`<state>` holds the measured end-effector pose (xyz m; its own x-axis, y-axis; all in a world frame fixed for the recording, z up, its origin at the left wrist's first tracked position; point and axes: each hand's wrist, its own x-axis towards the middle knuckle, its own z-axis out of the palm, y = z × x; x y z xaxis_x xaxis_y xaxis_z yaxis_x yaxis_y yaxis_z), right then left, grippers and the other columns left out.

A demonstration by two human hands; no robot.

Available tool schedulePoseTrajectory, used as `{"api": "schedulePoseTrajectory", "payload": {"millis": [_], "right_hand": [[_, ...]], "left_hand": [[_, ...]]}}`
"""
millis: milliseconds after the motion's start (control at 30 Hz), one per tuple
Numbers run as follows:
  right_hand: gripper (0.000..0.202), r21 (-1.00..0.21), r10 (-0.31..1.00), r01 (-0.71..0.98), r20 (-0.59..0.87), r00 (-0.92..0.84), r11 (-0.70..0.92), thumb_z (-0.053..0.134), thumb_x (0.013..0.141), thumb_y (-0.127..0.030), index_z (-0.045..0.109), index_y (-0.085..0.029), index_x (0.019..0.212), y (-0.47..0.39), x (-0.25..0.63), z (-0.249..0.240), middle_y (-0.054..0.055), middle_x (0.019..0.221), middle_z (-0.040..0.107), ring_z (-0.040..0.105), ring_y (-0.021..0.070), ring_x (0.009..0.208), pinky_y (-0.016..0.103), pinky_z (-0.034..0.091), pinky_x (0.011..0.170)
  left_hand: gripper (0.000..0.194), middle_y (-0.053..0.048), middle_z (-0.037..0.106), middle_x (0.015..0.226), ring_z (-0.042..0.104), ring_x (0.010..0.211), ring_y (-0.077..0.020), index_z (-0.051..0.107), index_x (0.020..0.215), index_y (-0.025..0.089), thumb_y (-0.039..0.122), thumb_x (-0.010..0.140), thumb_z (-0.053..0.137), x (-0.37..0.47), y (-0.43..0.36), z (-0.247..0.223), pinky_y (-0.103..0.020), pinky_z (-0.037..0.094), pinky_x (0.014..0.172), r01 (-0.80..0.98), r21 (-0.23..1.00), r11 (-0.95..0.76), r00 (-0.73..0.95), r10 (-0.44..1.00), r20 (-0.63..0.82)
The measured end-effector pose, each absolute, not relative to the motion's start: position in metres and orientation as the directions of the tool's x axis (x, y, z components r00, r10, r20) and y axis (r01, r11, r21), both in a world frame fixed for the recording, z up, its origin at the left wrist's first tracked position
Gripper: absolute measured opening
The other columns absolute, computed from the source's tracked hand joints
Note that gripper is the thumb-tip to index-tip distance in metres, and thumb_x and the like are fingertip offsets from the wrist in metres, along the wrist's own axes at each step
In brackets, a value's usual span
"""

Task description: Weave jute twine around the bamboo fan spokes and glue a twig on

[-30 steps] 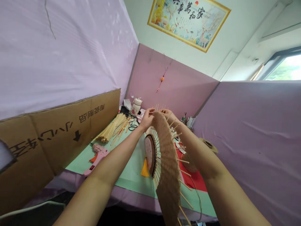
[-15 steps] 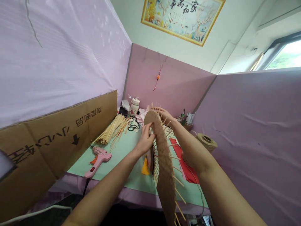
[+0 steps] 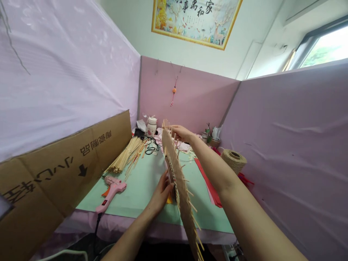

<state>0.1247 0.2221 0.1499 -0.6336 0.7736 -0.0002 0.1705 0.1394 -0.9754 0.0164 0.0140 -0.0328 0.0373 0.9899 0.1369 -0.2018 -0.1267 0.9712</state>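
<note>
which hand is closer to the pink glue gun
Left. The left hand is low, to the right of the pink glue gun; the right hand is farther, at the top of the brown band.

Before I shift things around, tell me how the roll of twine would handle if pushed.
The roll of twine appears to stand on end, hole upward, so a low push would probably slide it; tipped over, its round sides could roll. Its coarse, closely wound strands suggest a firm, grippy surface.
</note>
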Motion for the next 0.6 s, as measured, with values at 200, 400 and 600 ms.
{"api": "schedulePoseTrajectory", "payload": {"millis": [200, 400, 600], "right_hand": [[0.031, -0.979, 0.784, 0.106, 0.071, -0.616, 0.172, 0.082, 0.065, -0.039, 0.058, -0.02, 0.074, 0.223, 0.104, 0.157, -0.008, 0.05, 0.045, 0.033, 0.005, 0.04, 0.017, 0.023, 0.035], [0.038, -0.962, 0.83, -0.054, 0.258, -0.494, 0.267, 0.076, 0.069, -0.05, 0.05, -0.022, 0.072, 0.218, 0.095, 0.183, -0.008, 0.053, 0.045, 0.038, 0.0069, 0.043, 0.02, 0.031, 0.042], [0.038, -0.854, 0.829, -0.207, 0.515, -0.216, 0.477, 0.071, 0.072, -0.051, 0.047, -0.021, 0.07, 0.204, 0.088, 0.224, -0.008, 0.053, 0.042, 0.037, 0.0063, 0.046, 0.02, 0.033, 0.047]], "left_hand": [[0.068, -0.013, 0.062, 0.123, 0.053, 0.121, -0.0267, 0.044, 0.139, 0.02, 0.036, 0.077, 0.066, 0.015, 0.013, -0.031, -0.04, 0.035, 0.107, -0.292, 0.951, -0.101, 0.048, 0.992, 0.12], [0.055, -0.007, 0.048, 0.143, 0.046, 0.129, -0.025, 0.052, 0.13, 0.031, 0.037, 0.078, 0.068, 0.012, 0.007, -0.02, -0.033, 0.044, 0.095, -0.428, 0.903, 0.033, 0.016, 0.999, -0.029], [0.044, -0.006, 0.065, 0.102, 0.065, 0.075, -0.0175, 0.051, 0.125, 0.025, 0.046, 0.086, 0.054, 0.025, 0.036, -0.002, -0.029, 0.051, 0.064, -0.611, 0.693, 0.382, 0.143, 0.914, -0.379]]}}
